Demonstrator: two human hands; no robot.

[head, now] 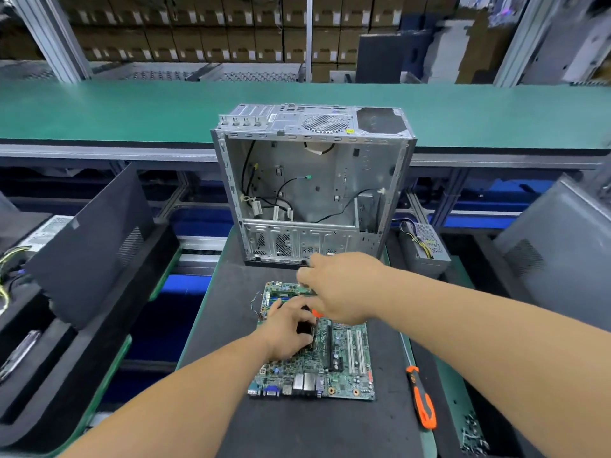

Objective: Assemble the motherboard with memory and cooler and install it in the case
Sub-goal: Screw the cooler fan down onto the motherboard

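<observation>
Green motherboard point(344, 358) lies outside the empty case point(314, 180); left hand point(287, 328) grips a dark part on it, right hand's point(340, 285) grip is unclear. Installation remains.

one motherboard point(330, 358), one open case point(310, 186), one screwdriver point(421, 396), two hands.

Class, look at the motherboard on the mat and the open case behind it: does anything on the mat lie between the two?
Nothing visible does. The motherboard lies flat in front of the case, with only bare black mat between them. The orange screwdriver lies off to the right. Loose cables hang inside the case itself, over its floor.
</observation>
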